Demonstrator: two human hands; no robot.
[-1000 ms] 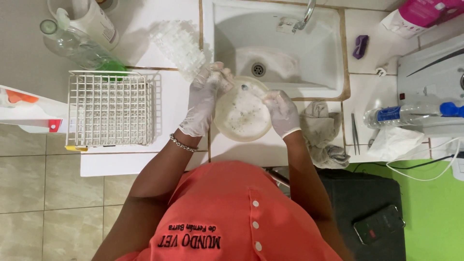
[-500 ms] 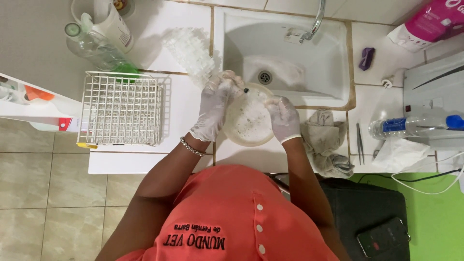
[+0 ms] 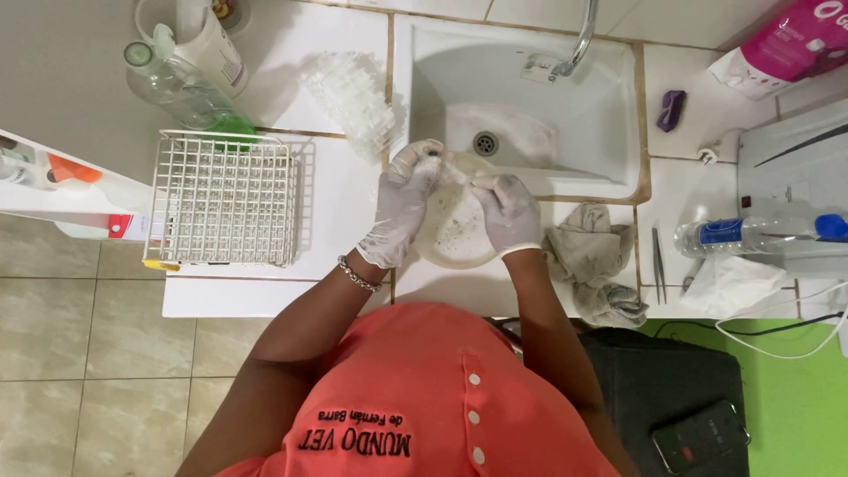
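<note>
You stand at a white counter with a white sink set into it, the curved tap over the basin. To your left on the counter sits a white wire rack, and behind it a clear plastic bottle lies beside a white jug. A pale grey appliance sits at the far right with a clear bottle with a blue cap lying against it. A crumpled grey cloth lies just beside your right forearm.

You hold 1 round shallow dish, pale and speckled, over the front edge of the sink, between both gloved hands. Your left hand wraps the dish's left rim, fingers curled closed around it, a bracelet at the wrist. Your right hand grips the right rim, fingers bent over the top edge and pressed onto the dish. Metal tweezers lie on the counter right of the cloth, well apart from your hands.
</note>
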